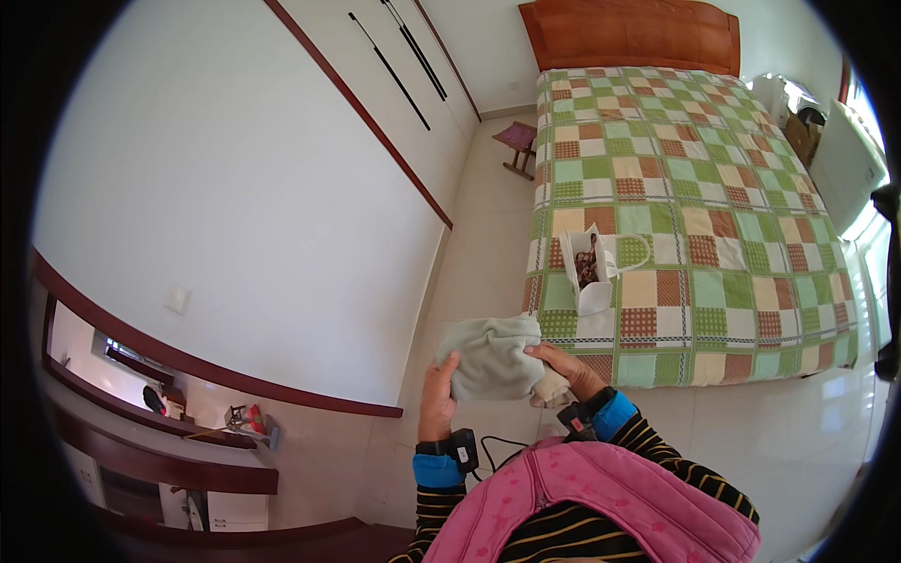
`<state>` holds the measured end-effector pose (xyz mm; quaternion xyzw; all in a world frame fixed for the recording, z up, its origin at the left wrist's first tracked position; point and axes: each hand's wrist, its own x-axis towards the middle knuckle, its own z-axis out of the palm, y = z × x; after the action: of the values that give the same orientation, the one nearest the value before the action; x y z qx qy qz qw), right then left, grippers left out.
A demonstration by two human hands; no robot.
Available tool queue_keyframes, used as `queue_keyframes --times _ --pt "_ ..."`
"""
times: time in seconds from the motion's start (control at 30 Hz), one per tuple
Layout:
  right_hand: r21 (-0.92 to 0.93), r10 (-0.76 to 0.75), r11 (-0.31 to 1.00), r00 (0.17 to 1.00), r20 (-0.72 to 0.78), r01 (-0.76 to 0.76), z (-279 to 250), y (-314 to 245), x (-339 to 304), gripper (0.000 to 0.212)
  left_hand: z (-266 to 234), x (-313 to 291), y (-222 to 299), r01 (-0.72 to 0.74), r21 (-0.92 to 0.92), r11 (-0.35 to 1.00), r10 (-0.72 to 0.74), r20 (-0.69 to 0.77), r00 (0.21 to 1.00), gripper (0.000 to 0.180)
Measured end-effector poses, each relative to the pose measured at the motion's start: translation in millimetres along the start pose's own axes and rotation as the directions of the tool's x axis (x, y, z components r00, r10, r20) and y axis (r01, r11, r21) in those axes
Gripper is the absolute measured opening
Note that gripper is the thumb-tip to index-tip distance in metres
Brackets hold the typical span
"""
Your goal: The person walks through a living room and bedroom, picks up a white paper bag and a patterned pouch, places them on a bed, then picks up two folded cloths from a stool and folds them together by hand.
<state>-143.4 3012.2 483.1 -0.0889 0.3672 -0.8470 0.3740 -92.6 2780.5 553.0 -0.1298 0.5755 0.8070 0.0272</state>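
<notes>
Both my hands hold a pale grey-green folded cloth (493,357) in front of my chest. My left hand (437,399) grips its lower left edge. My right hand (566,368) lies over its right side, where a beige piece of fabric shows underneath. Each wrist wears a black device and a blue cuff over a striped sleeve. The cloth hangs just before the foot corner of a bed with a green, orange and white checked cover (713,206). A white bag (589,272) with dark contents lies on the cover near that corner.
A wooden headboard (631,34) stands at the far end of the bed. A small wooden stool (518,143) sits on the tiled floor beside it. White wardrobe doors (282,169) run along the left. A white cabinet (845,159) and boxes stand at the right.
</notes>
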Motion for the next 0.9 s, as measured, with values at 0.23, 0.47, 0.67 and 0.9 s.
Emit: queue_keyframes --times 0.23,0.47,0.67,0.9 --pt "0.096 -0.018 0.995 0.999 -0.045 0.022 16 -17 -8 0.039 -15 -1 -2 0.140 0.201 0.970 -0.131 -0.056 0.990 0.051" --pt "0.122 -0.046 0.990 0.979 -0.197 0.071 13 -25 -17 0.036 -16 -3 18 0.075 0.125 0.989 -0.081 0.045 0.996 0.063" --pt "-0.083 -0.025 0.996 0.990 -0.135 0.014 19 -23 -14 0.038 -4 -2 8 0.159 0.069 0.985 -0.170 0.197 0.966 0.068" --pt "-0.124 -0.009 0.992 0.997 -0.073 0.000 29 -37 -15 0.037 -36 -24 79 -0.073 0.154 0.985 0.047 0.168 0.985 0.063"
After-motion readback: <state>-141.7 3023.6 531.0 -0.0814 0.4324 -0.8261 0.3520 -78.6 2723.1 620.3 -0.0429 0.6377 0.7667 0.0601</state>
